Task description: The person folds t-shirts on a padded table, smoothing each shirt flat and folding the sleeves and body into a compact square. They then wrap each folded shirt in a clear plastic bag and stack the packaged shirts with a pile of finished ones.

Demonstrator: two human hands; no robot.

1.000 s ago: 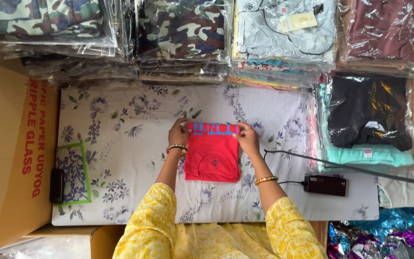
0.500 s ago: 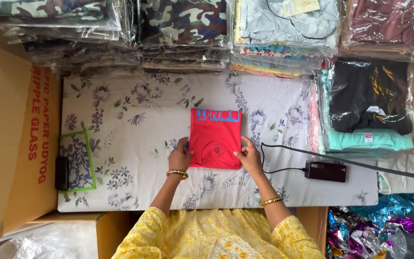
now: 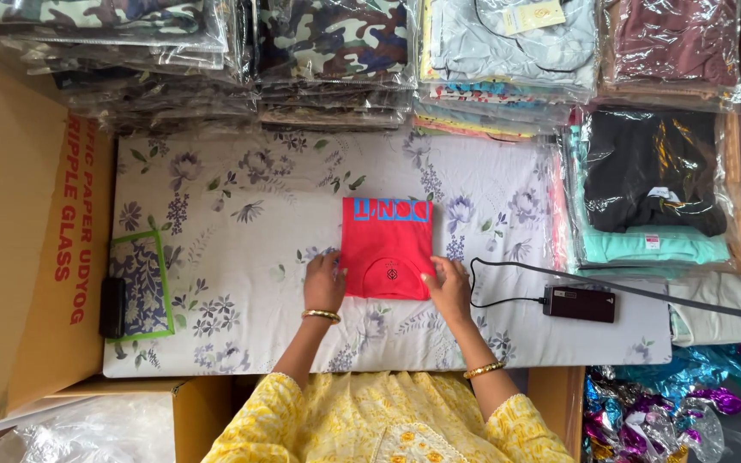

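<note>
A folded red T-shirt (image 3: 386, 247) with blue print along its far edge lies flat on the white floral cloth (image 3: 242, 223). My left hand (image 3: 323, 280) rests at the shirt's near left corner, fingers on its edge. At the near right corner my right hand (image 3: 448, 285) presses the shirt's edge with spread fingers. Both wrists wear gold bangles, and my yellow patterned sleeves show at the bottom.
Stacks of plastic-wrapped garments (image 3: 336, 51) line the far side. A black and teal folded pile (image 3: 649, 193) sits at right. A black power adapter (image 3: 580, 303) with its cable lies right of the shirt. Cardboard boxes (image 3: 27, 249) stand at left; a small black device (image 3: 112, 306) is beside them.
My hands slid from the shirt's far corners down to its near corners, and the shirt now lies flat and squared.
</note>
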